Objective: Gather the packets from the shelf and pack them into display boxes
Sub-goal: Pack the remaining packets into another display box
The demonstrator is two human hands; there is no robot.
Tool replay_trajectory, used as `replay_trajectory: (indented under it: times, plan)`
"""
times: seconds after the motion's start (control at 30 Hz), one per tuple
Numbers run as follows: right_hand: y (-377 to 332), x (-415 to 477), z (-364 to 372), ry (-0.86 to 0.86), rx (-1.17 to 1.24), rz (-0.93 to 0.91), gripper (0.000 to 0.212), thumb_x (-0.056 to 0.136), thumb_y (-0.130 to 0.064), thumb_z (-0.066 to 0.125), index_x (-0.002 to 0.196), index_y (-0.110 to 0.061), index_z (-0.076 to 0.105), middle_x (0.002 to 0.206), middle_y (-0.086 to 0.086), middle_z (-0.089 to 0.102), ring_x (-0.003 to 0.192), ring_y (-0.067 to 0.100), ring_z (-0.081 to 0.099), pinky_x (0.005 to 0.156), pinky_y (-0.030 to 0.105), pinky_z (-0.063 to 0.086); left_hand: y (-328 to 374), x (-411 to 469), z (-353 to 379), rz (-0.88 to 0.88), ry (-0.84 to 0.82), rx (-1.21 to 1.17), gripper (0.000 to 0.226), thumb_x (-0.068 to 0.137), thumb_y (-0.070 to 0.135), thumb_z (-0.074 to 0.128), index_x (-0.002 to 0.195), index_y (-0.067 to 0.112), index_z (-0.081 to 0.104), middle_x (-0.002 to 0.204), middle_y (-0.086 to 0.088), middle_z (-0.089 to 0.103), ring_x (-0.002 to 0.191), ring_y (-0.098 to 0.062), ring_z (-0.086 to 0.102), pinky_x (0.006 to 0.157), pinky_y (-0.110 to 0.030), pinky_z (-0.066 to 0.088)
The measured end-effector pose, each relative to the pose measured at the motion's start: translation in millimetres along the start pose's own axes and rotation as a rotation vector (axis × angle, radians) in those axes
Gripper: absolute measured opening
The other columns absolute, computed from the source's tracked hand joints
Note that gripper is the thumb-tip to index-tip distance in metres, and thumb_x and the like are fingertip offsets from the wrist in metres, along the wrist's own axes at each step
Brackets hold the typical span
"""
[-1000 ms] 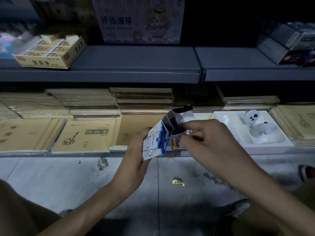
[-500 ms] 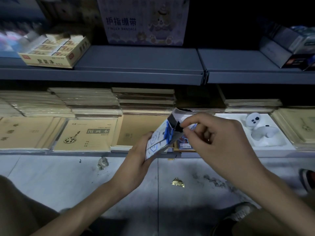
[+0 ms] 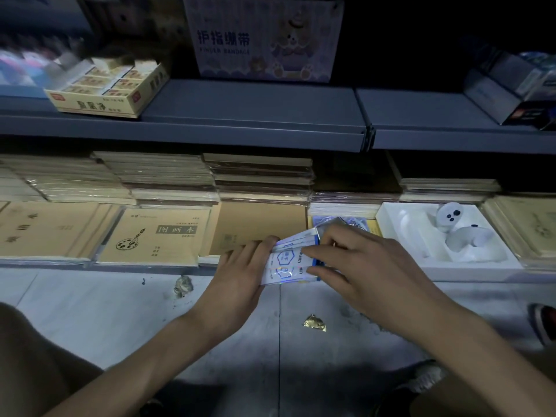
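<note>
A small white and blue display box (image 3: 287,260) lies flat between both hands, just in front of the bottom shelf's edge. My left hand (image 3: 240,275) grips its left side, fingers curled over the top. My right hand (image 3: 355,266) holds the right side, with the index finger lying across the printed face and the thumb underneath. More blue and white packets (image 3: 340,221) sit on the shelf right behind the box, partly hidden by my right hand.
Stacks of tan notebooks (image 3: 156,236) fill the bottom shelf. A white tray with white controllers (image 3: 448,236) sits at the right. The upper shelf (image 3: 255,115) carries a yellow eraser box (image 3: 111,88) and a finger-bandage carton (image 3: 261,40). A gold wrapper (image 3: 314,322) lies on the floor.
The box stood tilted with its flap open; now its flap is down and it lies flat. Both hands have dropped lower, and my right hand has moved over the box's face.
</note>
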State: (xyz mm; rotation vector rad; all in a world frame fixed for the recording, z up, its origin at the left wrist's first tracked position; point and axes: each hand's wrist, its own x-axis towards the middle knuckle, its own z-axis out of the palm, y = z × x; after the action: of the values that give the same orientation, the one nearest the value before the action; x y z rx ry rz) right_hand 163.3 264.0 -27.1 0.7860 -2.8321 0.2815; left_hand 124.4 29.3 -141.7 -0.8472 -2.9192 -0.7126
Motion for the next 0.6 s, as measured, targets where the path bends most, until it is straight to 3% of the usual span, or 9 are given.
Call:
replay_trajectory:
  times: [0.1, 0.2, 0.3, 0.4, 0.47, 0.53, 0.6]
  plan:
    - [4, 1, -3, -0.023, -0.139, -0.115, 0.019, 0.089, -0.015, 0.056, 0.095, -0.024, 0.072, 0.091, -0.003, 0.056, 0.084, 0.02, 0.059, 0.044, 0.031, 0.037, -2, 0, -2, 0.007, -0.009, -0.01, 0.077, 0.088, 0.011, 0.069, 0.15, 0.031, 0.027, 0.134, 0.006, 0.052, 0.112, -0.023, 0.054, 0.091, -0.042, 0.047]
    - [7, 2, -8, -0.011, -0.234, -0.217, 0.024, 0.082, 0.0, 0.062, 0.096, -0.019, 0.069, 0.092, 0.001, 0.058, 0.086, 0.025, 0.062, 0.046, 0.034, 0.038, 3, 1, -6, -0.007, -0.038, -0.127, 0.068, 0.091, 0.014, 0.068, 0.148, 0.032, 0.033, 0.133, 0.007, 0.056, 0.11, -0.021, 0.055, 0.089, -0.036, 0.046]
    - [5, 4, -16, 0.108, -0.277, -0.261, 0.031, 0.09, 0.0, 0.044, 0.096, -0.015, 0.071, 0.093, 0.004, 0.063, 0.081, 0.026, 0.062, 0.049, 0.035, 0.041, 6, 2, -9, -0.02, -0.054, -0.239, 0.059, 0.095, 0.02, 0.068, 0.144, 0.035, 0.039, 0.131, 0.012, 0.057, 0.109, -0.015, 0.056, 0.088, -0.033, 0.048]
    - [10, 3, -25, 0.194, -0.291, -0.268, 0.03, 0.093, 0.0, 0.051, 0.107, -0.014, 0.073, 0.101, 0.006, 0.068, 0.083, 0.028, 0.066, 0.051, 0.035, 0.046, 3, 3, -11, -0.081, -0.155, -0.418, 0.047, 0.099, 0.039, 0.065, 0.14, 0.041, 0.042, 0.125, 0.02, 0.06, 0.106, -0.003, 0.059, 0.087, -0.03, 0.051]
    - [16, 2, -27, 0.224, -0.268, -0.236, 0.032, 0.09, 0.003, 0.057, 0.111, -0.016, 0.072, 0.104, 0.006, 0.07, 0.083, 0.03, 0.068, 0.048, 0.037, 0.049, 2, 3, -11, -0.111, -0.226, -0.48, 0.046, 0.099, 0.042, 0.063, 0.14, 0.043, 0.042, 0.125, 0.018, 0.062, 0.109, -0.003, 0.06, 0.092, -0.035, 0.053]
    - [16, 2, -25, 0.243, -0.162, -0.201, 0.029, 0.094, 0.0, 0.057, 0.112, -0.018, 0.07, 0.105, 0.005, 0.069, 0.082, 0.031, 0.069, 0.049, 0.039, 0.05, 6, 2, -10, -0.127, -0.262, -0.523, 0.046, 0.101, 0.039, 0.062, 0.142, 0.043, 0.041, 0.128, 0.017, 0.063, 0.113, -0.002, 0.06, 0.096, -0.036, 0.052]
    - [12, 3, -22, 0.24, 0.065, -0.143, 0.018, 0.105, -0.016, 0.054, 0.112, -0.018, 0.07, 0.106, -0.001, 0.068, 0.085, 0.024, 0.068, 0.06, 0.038, 0.054, 11, 1, -7, -0.128, -0.287, -0.575, 0.047, 0.103, 0.035, 0.06, 0.145, 0.043, 0.039, 0.133, 0.02, 0.06, 0.119, 0.0, 0.058, 0.098, -0.034, 0.052]
